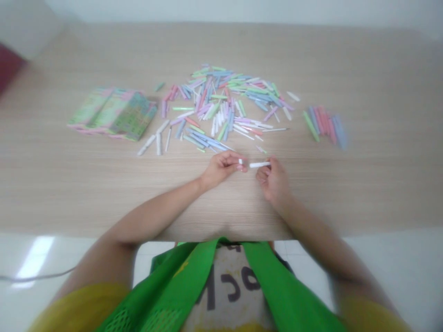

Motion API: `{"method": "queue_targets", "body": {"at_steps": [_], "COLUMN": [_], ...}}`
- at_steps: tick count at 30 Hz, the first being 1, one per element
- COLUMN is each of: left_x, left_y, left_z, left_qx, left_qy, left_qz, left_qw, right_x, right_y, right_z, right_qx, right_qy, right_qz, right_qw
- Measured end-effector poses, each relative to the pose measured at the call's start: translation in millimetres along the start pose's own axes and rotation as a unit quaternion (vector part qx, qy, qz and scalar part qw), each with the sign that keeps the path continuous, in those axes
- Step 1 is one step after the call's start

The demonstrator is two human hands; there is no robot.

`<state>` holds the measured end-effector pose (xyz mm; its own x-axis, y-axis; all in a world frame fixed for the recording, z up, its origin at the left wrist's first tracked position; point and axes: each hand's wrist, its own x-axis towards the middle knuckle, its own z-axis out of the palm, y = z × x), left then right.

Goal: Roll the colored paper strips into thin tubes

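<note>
My left hand (226,167) pinches a small white piece (240,162), perhaps a pen part, between thumb and fingertips. Facing it, my right hand (274,179) is closed on a white pen barrel (259,164) that points left toward the small piece. A short gap separates the two parts. Just beyond my hands spreads a loose pile of pen parts (221,106) in white, blue, green, purple and pink. A small white and green part (261,150) lies closest to the hands. Blur hides the finer details of the held parts.
Flat printed packs (114,113) in green and pink lie at the left on the wooden table (380,184). White parts (152,140) lie beside them. At the right is a row of coloured barrels (324,123). The table's front edge runs close to my body.
</note>
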<state>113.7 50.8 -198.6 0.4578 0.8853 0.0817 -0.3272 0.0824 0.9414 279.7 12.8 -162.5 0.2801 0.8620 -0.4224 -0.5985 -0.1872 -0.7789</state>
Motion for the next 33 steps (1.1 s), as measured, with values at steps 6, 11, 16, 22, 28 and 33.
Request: {"method": "queue_targets", "body": {"at_steps": [6,11,16,22,28,33], "left_x": [0,-5,-7,-6,-5,-5], "left_y": [1,2,1,3,2,-1], "left_z": [8.5,17.1,20.8,22.5,21.8,20.2], "left_qx": [-0.087,-0.112,-0.109,-0.121,-0.110,-0.074], "left_qy": [0.091,0.081,0.096,0.119,0.139,0.170], "left_qz": [0.018,0.019,0.028,0.022,0.013,0.022], "left_qw": [0.992,0.990,0.989,0.985,0.984,0.982], "right_x": [-3,-1,2,4,1,-12], "right_y": [6,6,4,9,11,12], "right_z": [-1,-2,-5,-10,-10,-8], "right_qx": [0.017,0.039,0.048,-0.012,-0.134,-0.147], "right_qy": [-0.002,-0.007,-0.017,-0.042,-0.039,-0.059], "right_qz": [-0.012,-0.008,0.001,-0.094,-0.268,-0.259], "right_qw": [1.000,0.999,0.999,0.995,0.953,0.953]}}
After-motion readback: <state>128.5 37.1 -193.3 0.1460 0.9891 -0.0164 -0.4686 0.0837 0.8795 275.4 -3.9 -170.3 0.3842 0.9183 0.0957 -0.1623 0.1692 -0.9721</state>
